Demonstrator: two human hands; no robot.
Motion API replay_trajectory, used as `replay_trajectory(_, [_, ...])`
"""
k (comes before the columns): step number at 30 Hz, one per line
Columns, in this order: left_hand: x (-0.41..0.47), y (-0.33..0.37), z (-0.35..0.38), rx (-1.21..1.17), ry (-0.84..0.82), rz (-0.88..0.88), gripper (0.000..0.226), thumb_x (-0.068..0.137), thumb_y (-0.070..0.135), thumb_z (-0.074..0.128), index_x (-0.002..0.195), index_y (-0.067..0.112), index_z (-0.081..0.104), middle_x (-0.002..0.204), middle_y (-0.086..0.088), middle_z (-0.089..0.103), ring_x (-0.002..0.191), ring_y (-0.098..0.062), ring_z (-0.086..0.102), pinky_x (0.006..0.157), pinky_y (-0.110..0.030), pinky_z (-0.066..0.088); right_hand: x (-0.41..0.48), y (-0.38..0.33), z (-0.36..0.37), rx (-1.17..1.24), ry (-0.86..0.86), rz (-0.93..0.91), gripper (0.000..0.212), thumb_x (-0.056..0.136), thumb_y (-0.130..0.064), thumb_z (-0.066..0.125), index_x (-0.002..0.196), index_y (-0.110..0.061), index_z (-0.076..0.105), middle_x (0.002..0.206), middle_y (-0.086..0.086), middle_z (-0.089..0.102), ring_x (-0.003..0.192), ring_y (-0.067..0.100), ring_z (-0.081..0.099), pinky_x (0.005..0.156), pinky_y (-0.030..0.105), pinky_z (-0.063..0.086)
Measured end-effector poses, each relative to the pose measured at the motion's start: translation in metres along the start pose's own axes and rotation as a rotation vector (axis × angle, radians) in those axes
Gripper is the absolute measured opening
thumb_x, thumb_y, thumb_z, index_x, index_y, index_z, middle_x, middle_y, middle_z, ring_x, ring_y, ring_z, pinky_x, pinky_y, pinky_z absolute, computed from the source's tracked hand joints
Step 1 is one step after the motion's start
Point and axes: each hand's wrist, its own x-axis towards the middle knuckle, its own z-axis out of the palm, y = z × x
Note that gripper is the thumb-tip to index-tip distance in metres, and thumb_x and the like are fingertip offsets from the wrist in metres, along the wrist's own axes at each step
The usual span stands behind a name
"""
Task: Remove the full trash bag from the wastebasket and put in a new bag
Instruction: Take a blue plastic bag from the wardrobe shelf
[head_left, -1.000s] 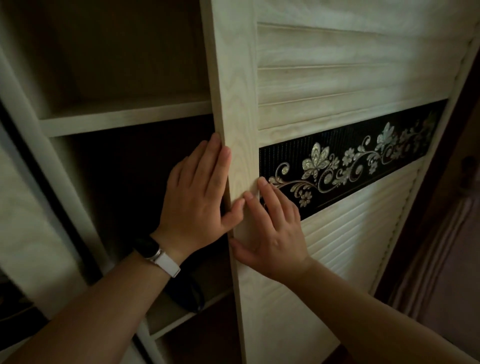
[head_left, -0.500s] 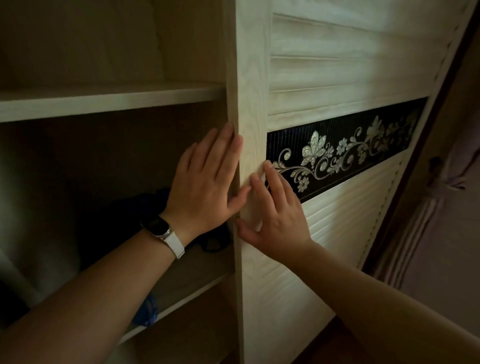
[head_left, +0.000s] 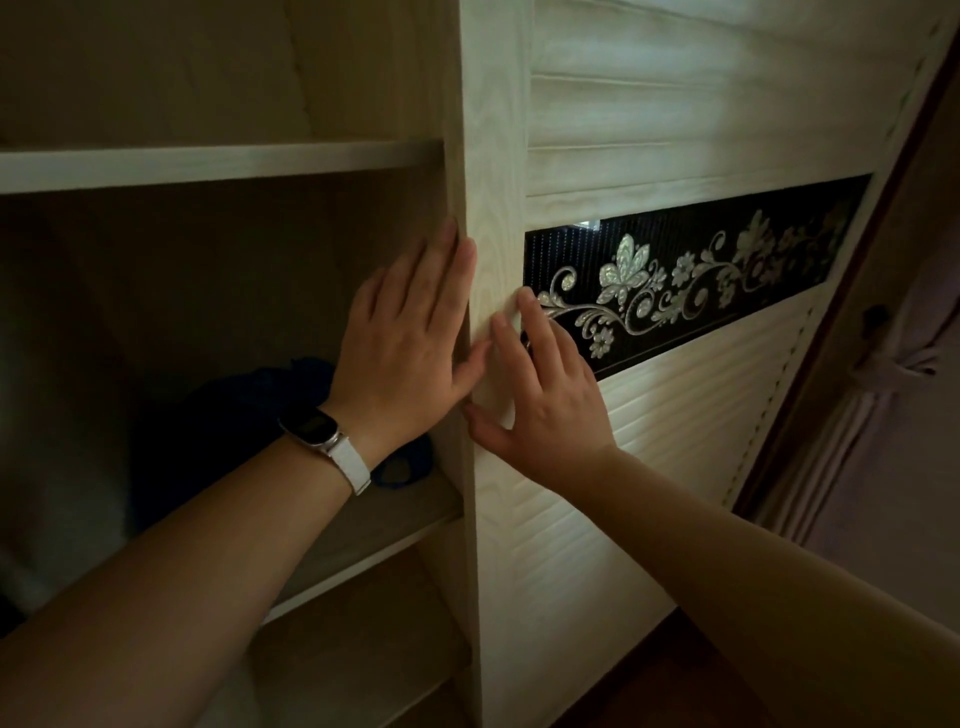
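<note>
No readable text anywhere. Two hands on sliding door (head_left: 498, 156) edge: left hand (head_left: 410, 332) flat, fingers together, on its left side; right hand (head_left: 545, 395) fingers spread on its front. Wastebasket, trash bag out of view. One dark blue bundle (head_left: 249, 415) on shelf (head_left: 363, 525) left of door.

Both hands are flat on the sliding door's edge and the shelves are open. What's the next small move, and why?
Probably lift the left hand off the sliding door and reach toward the dark blue bundle on the middle shelf. The opening looks wide enough, and that bundle is the only item showing; whether it holds new bags cannot be told.
</note>
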Motion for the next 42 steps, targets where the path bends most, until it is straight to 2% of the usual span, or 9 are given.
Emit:
replay_trajectory(9, [-0.02, 0.005, -0.017, -0.025, -0.158, -0.03, 0.074, 0.096, 0.049, 0.047, 0.153, 0.012, 0.019, 0.157, -0.016, 0.029, 0.139, -0.036, 0.035, 0.104, -0.05, 0.039, -0.005, -0.01, -0.008, 0.013, -0.036, 0.055, 0.074, 0.085, -0.045, 0.06, 0.144, -0.009, 0.034, 0.154, 0.021, 0.024, 0.138, 0.035, 0.032, 0.103, 0.05, 0.04])
replay_trajectory(13, [-0.046, -0.004, -0.026, -0.129, -0.224, -0.071, 0.073, 0.096, 0.053, 0.046, 0.152, 0.012, 0.023, 0.158, -0.015, 0.027, 0.141, -0.033, 0.033, 0.108, -0.048, 0.037, -0.015, -0.024, -0.013, -0.063, -0.016, 0.046, 0.065, 0.085, -0.043, 0.058, 0.139, -0.011, 0.044, 0.149, 0.02, 0.034, 0.138, 0.035, 0.032, 0.11, 0.054, 0.027])
replay_trajectory(19, [-0.106, -0.036, -0.046, -0.097, -0.283, -0.183, 0.065, 0.093, 0.044, 0.054, 0.146, 0.012, 0.036, 0.154, -0.013, 0.034, 0.137, -0.032, 0.037, 0.103, -0.049, 0.038, -0.027, -0.064, -0.022, -0.026, -0.055, -0.09, 0.045, 0.084, -0.034, 0.06, 0.122, -0.01, 0.052, 0.132, 0.018, 0.053, 0.127, 0.034, 0.045, 0.109, 0.055, 0.028])
replay_trajectory(22, [-0.141, -0.049, -0.049, -0.116, -0.357, -0.298, 0.064, 0.092, 0.047, 0.052, 0.144, 0.012, 0.039, 0.149, -0.014, 0.04, 0.131, -0.032, 0.042, 0.097, -0.048, 0.042, -0.029, -0.086, -0.018, 0.062, -0.184, -0.143, 0.037, 0.086, -0.03, 0.059, 0.117, -0.011, 0.058, 0.122, 0.013, 0.059, 0.11, 0.031, 0.055, 0.098, 0.047, 0.042])
replay_trajectory(26, [-0.194, -0.052, -0.043, -0.184, -0.499, -0.487, 0.066, 0.088, 0.051, 0.048, 0.142, 0.013, 0.042, 0.143, -0.014, 0.046, 0.123, -0.033, 0.049, 0.092, -0.044, 0.047, -0.036, -0.106, 0.006, 0.129, -0.415, -0.028, 0.039, 0.083, -0.029, 0.064, 0.118, -0.012, 0.057, 0.119, 0.008, 0.058, 0.098, 0.027, 0.059, 0.078, 0.041, 0.053])
replay_trajectory(30, [-0.241, -0.05, -0.035, -0.241, -0.543, -0.78, 0.051, 0.085, 0.038, 0.065, 0.126, 0.011, 0.05, 0.12, -0.013, 0.056, 0.103, -0.03, 0.056, 0.076, -0.039, 0.05, -0.052, -0.114, 0.043, 0.215, -0.666, 0.178, 0.045, 0.087, -0.033, 0.057, 0.128, -0.018, 0.048, 0.127, 0.003, 0.05, 0.109, 0.025, 0.052, 0.088, 0.04, 0.049])
replay_trajectory(33, [-0.272, -0.047, -0.028, -0.238, -0.567, -0.827, 0.037, 0.082, 0.037, 0.065, 0.11, 0.015, 0.052, 0.105, -0.008, 0.058, 0.094, -0.026, 0.057, 0.07, -0.039, 0.051, -0.061, -0.116, 0.072, 0.255, -0.789, 0.307, 0.051, 0.09, -0.035, 0.054, 0.136, -0.019, 0.039, 0.133, 0.004, 0.045, 0.116, 0.026, 0.047, 0.093, 0.039, 0.046])
replay_trajectory(38, [-0.299, -0.045, -0.019, -0.194, -0.658, -0.876, 0.046, 0.079, 0.044, 0.059, 0.114, 0.015, 0.056, 0.107, -0.008, 0.061, 0.099, -0.028, 0.058, 0.077, -0.042, 0.054, -0.066, -0.108, 0.119, 0.243, -0.864, 0.318, 0.055, 0.089, -0.033, 0.052, 0.138, -0.017, 0.032, 0.136, 0.007, 0.039, 0.12, 0.025, 0.041, 0.094, 0.037, 0.041])
replay_trajectory(42, [-0.308, -0.044, -0.011, -0.072, -0.759, -0.864, 0.043, 0.081, 0.042, 0.046, 0.102, 0.01, 0.066, 0.099, -0.012, 0.066, 0.089, -0.032, 0.063, 0.07, -0.04, 0.056, -0.07, -0.101, 0.149, 0.132, -0.826, 0.245, 0.056, 0.089, -0.032, 0.052, 0.138, -0.013, 0.034, 0.137, 0.012, 0.04, 0.119, 0.032, 0.041, 0.092, 0.04, 0.039])
